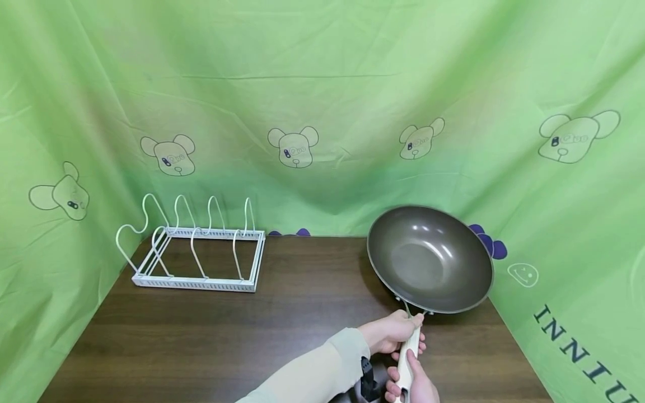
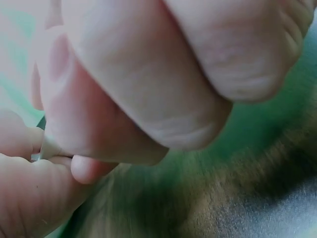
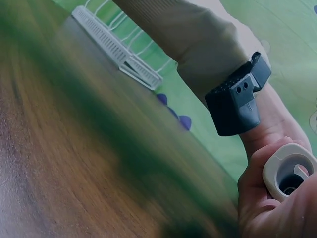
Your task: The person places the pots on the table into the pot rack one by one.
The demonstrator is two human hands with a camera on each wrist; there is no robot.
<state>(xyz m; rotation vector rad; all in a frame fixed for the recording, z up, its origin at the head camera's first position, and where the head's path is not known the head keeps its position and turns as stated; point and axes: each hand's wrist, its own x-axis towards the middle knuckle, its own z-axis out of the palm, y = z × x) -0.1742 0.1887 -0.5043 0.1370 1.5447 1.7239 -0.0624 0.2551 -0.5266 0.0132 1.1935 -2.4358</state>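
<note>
Head view: the wok point(image 1: 428, 257) is tilted at the right of the surface point(image 1: 312, 319); contact beneath cannot be confirmed. It should handle as rigid and front-heavy; hold by the handle point(image 1: 405, 368). The left hand point(image 1: 390, 331) grips nearer the wok, the right hand point(image 1: 423, 383) nearer the end.

Left wrist view: fingers point(image 2: 148, 84) curled together.

Right wrist view: hollow end point(image 3: 280, 161) exposed.
</note>
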